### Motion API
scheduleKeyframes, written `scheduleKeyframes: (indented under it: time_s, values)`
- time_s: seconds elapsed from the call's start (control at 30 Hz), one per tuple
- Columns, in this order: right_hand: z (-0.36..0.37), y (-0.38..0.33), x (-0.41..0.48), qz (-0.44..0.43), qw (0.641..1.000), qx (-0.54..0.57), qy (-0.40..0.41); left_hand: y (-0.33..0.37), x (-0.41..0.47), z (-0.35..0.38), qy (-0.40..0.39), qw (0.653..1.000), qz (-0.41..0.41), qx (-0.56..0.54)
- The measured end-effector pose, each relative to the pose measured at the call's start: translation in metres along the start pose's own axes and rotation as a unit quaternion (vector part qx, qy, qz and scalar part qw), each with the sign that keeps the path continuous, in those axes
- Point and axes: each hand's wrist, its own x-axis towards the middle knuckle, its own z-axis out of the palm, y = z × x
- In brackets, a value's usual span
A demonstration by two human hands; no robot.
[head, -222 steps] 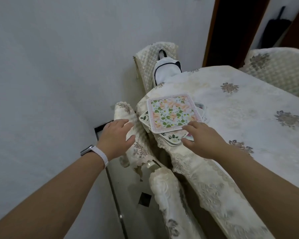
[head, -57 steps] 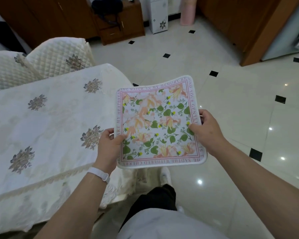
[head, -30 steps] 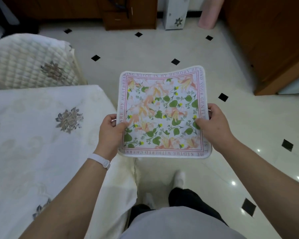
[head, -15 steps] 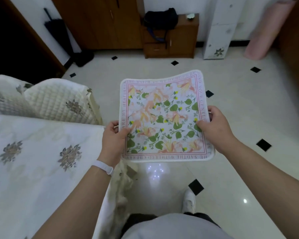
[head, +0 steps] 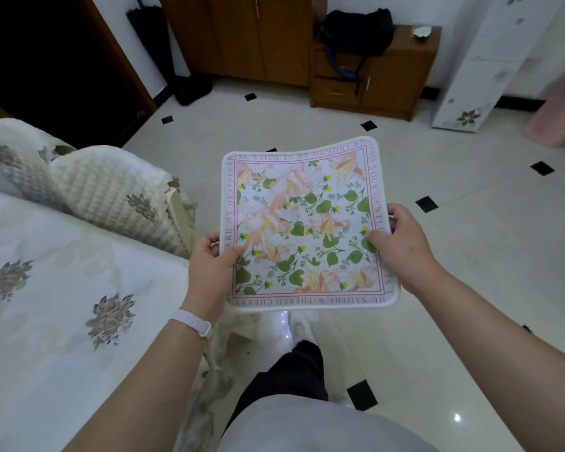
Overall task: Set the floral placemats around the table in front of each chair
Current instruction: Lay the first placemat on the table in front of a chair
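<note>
A square floral placemat (head: 305, 223) with pink flowers, green leaves and a lettered border is held flat in the air over the floor, to the right of the table corner. My left hand (head: 211, 272) grips its left edge and my right hand (head: 402, 243) grips its right edge. The table (head: 46, 305) with a cream cloth and grey flower motifs lies at the left. A chair (head: 118, 194) with a quilted cream cover stands at the table's far side, just left of the mat. No other placemats are in view.
Glossy cream floor tiles (head: 470, 256) with small black diamonds spread to the right. A low wooden cabinet (head: 372, 83) with a dark bag on top stands at the back, beside a white floral cabinet (head: 490, 60). A dark doorway (head: 40, 70) opens at the upper left.
I have carried the mat from the stack at one table corner around the table. Over the last second the view swung towards the quilted chair; both hands keep the same hold.
</note>
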Motion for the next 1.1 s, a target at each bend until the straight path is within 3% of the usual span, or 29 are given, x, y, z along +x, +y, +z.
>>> scheduleKeyframes:
  time_s: [0.2, 0.57, 1.1]
  values:
    - [0.018, -0.038, 0.104, -0.022, 0.999, -0.04, -0.008, 0.015, 0.102, 0.04, 0.003, 1.0, -0.02, -0.015]
    - [0.072, -0.143, 0.28, -0.064, 0.997, -0.048, -0.001, 0.106, 0.287, 0.075, 0.012, 1.0, -0.003, -0.027]
    - [0.23, -0.222, 0.544, -0.088, 0.974, -0.101, -0.182, 0.148, 0.487, 0.062, 0.187, 0.976, -0.068, -0.087]
